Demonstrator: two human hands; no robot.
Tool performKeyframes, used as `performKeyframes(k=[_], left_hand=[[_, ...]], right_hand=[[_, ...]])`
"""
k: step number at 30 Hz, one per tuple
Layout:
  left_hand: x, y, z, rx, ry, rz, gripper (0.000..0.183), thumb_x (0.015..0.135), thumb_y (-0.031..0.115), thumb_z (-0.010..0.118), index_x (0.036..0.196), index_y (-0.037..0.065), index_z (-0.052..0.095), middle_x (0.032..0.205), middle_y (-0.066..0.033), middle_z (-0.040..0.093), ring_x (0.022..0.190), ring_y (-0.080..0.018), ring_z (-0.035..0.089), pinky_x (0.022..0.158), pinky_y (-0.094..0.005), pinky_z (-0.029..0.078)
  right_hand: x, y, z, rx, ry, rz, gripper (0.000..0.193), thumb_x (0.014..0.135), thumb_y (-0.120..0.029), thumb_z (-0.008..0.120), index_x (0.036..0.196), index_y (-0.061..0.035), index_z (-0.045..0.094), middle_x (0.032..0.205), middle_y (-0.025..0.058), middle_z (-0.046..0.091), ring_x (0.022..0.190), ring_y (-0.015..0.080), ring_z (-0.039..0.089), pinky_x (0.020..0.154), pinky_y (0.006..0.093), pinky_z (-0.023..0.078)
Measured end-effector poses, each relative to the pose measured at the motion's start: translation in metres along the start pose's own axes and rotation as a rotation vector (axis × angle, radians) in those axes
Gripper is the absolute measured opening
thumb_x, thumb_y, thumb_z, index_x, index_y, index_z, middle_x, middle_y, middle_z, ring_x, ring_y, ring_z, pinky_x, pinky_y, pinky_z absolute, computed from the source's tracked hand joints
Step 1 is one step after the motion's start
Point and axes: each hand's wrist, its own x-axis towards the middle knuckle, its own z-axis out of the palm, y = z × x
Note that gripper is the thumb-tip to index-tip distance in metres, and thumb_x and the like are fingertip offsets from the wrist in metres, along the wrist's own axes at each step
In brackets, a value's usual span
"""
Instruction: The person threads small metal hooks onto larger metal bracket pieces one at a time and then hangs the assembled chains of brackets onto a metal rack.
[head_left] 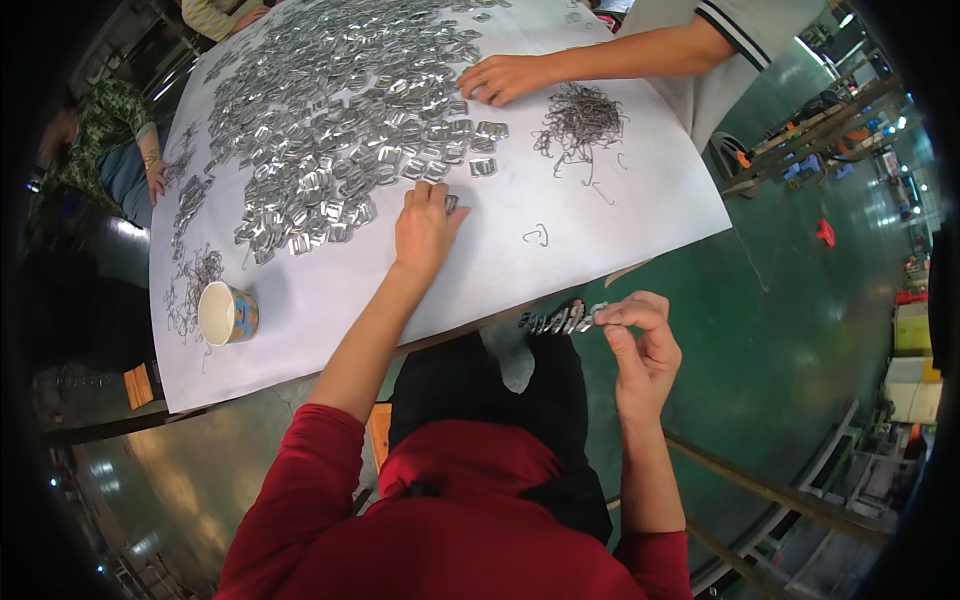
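While the left hand (424,232) rests on the counter (480,275), the right hand (648,360) pinches a row of buckles (565,319)

As the left forearm stretches forward across the counter's near edge, its hand lies back upward just beside the heaped buckles (340,150), fingers bent down and thumb pointing out to the right. A single buckle (451,204) shows between thumb and fingers; I cannot tell whether that grip holds it or only touches it. Off to the right, the other forearm rises clear of the counter, its fingers curled and its grip narrow, thumb and fingertips pressed on one end of the metal row, which reaches leftward near the counter's front edge.

At the far left, a co-worker's hand (156,180) is at the counter's side. Scattered wire hooks (188,290) lie near the front left corner, with a paper cup (228,314) standing just beside them. The heap fills the middle, directly ahead of the left fingers. Another co-worker's arm (630,58) comes in from the right, blocking the far side, its hand at the heap's edge. Nearer lie a few loose hooks (536,236), then a tangled hook pile (583,122). Farther right, a red object (825,233) sits on the green floor (770,340).
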Motion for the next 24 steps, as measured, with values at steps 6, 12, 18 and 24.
performKeyframes(k=[6, 12, 18, 24], left_hand=[[0.008, 0.025, -0.015, -0.435, -0.201, -0.158, 0.023, 0.081, 0.015, 0.064, 0.098, 0.0, 0.061, 0.087, -0.0108, 0.064, 0.076, -0.0221, 0.063, 0.067, -0.0304, 0.051], [-0.032, 0.114, -0.069, -1.333, -0.44, -0.318, 0.016, 0.087, 0.011, 0.06, 0.097, -0.001, 0.064, 0.091, -0.0071, 0.064, 0.081, -0.0135, 0.06, 0.074, -0.0256, 0.049], [-0.046, 0.137, -0.082, -1.343, -0.369, -0.179, 0.014, 0.085, 0.008, 0.062, 0.097, 0.001, 0.066, 0.088, -0.004, 0.06, 0.078, -0.0099, 0.057, 0.07, -0.0244, 0.047], [-0.048, 0.14, -0.081, -1.313, -0.427, -0.126, 0.014, 0.083, 0.007, 0.063, 0.096, 0.002, 0.067, 0.084, -0.005, 0.061, 0.078, -0.0102, 0.057, 0.068, -0.0229, 0.046]], right_hand=[[0.004, 0.015, -0.001, -0.003, -0.031, 0.026, 0.011, 0.073, 0.004, 0.064, 0.08, -0.0052, 0.063, 0.081, 0.0007, 0.065, 0.087, 0.0162, 0.047, 0.081, 0.0283, 0.036], [0.002, 0.032, -0.002, 0.119, -0.036, 0.048, 0.014, 0.073, 0.003, 0.068, 0.084, -0.004, 0.061, 0.08, 0.003, 0.063, 0.087, 0.0158, 0.049, 0.08, 0.0286, 0.039], [0.003, 0.032, 0.004, 0.504, 0.031, 0.148, 0.03, 0.075, 0.006, 0.067, 0.093, -0.0042, 0.045, 0.086, 0.0084, 0.057, 0.08, 0.0166, 0.06, 0.073, 0.0276, 0.05], [0.002, 0.041, 0.0, 0.561, 0.017, 0.17, 0.033, 0.074, 0.008, 0.067, 0.091, -0.0055, 0.043, 0.095, 0.0095, 0.054, 0.083, 0.0166, 0.059, 0.074, 0.028, 0.051]])
